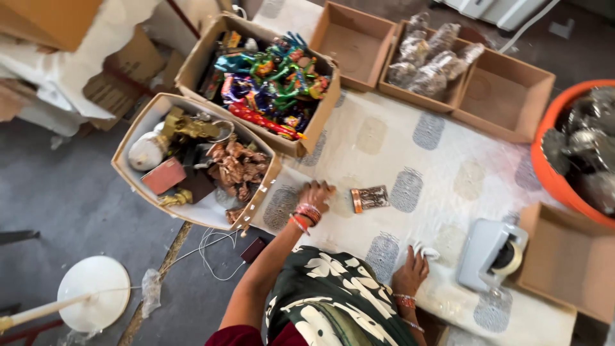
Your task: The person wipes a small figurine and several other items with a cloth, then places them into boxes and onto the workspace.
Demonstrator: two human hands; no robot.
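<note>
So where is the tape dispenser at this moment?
In the head view the grey tape dispenser stands on the patterned table cloth, just beyond the right hand and beside an empty cardboard box.

A small flat packet with copper-and-silver wrapping is lying just right of the left hand. Beyond that hand, two open cardboard boxes are sitting: one holding bright multicoloured wrappers, one holding brown figurines. Clear-wrapped bundles are filling a farther tray.
</note>
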